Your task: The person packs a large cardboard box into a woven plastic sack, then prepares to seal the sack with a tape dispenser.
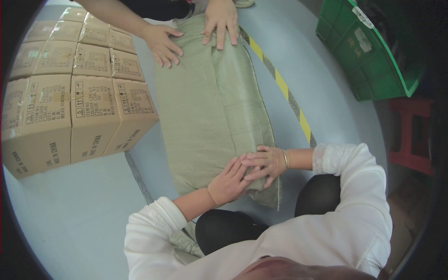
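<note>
The sack (212,107) is coarse woven cloth, matt olive green, with a visible weave and soft creases. The boxes (70,93) are matt brown corrugated cardboard with printed black lettering. The floor (79,210) looks smooth, pale and slightly sheened. The crate (368,51) is glossy green moulded plastic. The sleeve (354,186) is soft white cloth with a lace cuff.

Pale blue-grey floor (84,219) carrying everything here. Lying flat along the middle, a long green woven sack (212,107). Just beside it, on the left, a block of brown cardboard cartons (70,88) with printed sides, packed tight together. A yellow-and-black striped line (280,84) runs across the floor along the sack's right side. Upper right, a green plastic crate (368,51), with a red stool (410,135) near it.
</note>
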{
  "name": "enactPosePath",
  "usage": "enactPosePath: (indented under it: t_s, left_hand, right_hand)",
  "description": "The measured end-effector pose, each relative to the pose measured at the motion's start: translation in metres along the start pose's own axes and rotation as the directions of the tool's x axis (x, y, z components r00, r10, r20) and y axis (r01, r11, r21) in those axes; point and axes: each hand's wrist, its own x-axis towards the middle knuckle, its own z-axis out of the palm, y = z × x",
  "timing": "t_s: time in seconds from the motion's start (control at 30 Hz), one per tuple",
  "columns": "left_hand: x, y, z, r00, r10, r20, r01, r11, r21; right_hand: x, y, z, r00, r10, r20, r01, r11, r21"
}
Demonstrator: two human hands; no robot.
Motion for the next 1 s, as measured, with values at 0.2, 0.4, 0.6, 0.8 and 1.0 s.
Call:
enactPosePath:
  t_s: [0.2, 0.4, 0.6, 0.8, 1.0]
  left_hand:
    - [-0.002, -0.007, 0.003, 1.0, 0.007, -0.026, -0.008, 0.999, -0.039]
    - [-0.002, -0.006, 0.006, 0.996, -0.004, -0.091, -0.006, 0.995, -0.103]
    - [0.005, 0.025, -0.019, 0.947, -0.203, 0.247, 0.234, 0.967, -0.101]
    - [0.04, 0.135, -0.148, 0.797, -0.182, 0.576, 0.316, 0.938, -0.14]
    - [0.014, 0.243, -0.238, 0.696, 0.125, 0.707, 0.476, 0.658, -0.584]
  right_hand:
    - [-0.006, -0.003, 0.006, 0.999, 0.046, 0.025, -0.046, 0.999, -0.005]
    - [0.0, -0.022, -0.018, 0.918, 0.205, 0.339, -0.205, 0.978, -0.035]
    - [0.089, -0.109, -0.091, 0.294, 0.679, 0.672, -0.701, 0.632, -0.331]
    - [0.093, -0.273, -0.241, -0.034, 0.845, 0.534, -0.865, 0.243, -0.44]
    - [0.061, -0.422, -0.438, -0.779, 0.563, 0.275, -0.598, -0.537, -0.595]
